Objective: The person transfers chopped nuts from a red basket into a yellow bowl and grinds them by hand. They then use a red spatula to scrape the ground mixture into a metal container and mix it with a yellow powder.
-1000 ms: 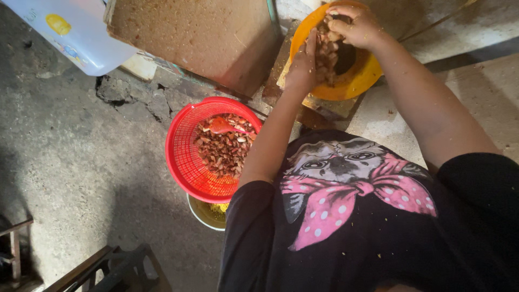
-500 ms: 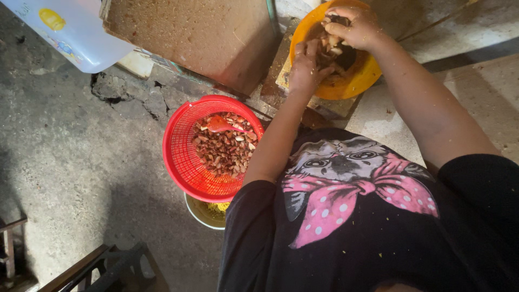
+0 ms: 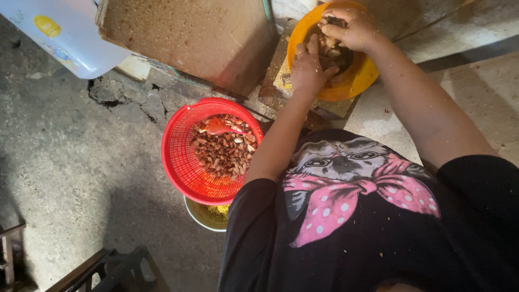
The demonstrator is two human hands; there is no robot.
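An orange bowl [image 3: 354, 81] of brownish pieces stands on a block in front of me. My right hand [image 3: 350, 27] is over its far side, fingers closed on a few of the pieces. My left hand [image 3: 307, 67] lies over the bowl's near-left rim with its fingers dipped into the contents; the back of the hand hides what they hold. To the lower left sits a red mesh basket [image 3: 181, 162] holding brown and pale pieces and a red spoon [image 3: 219, 127]. The basket rests on a pale bowl [image 3: 204, 217].
A brown board [image 3: 189, 38] leans behind the basket, and a white and blue plastic container [image 3: 54, 32] is at the top left. The concrete floor [image 3: 81, 162] is cracked near the board. A dark wooden frame [image 3: 108, 267] stands at the bottom left.
My right hand has come down a little onto the bowl's contents and my left hand has pushed further in over the rim. The basket has not moved.
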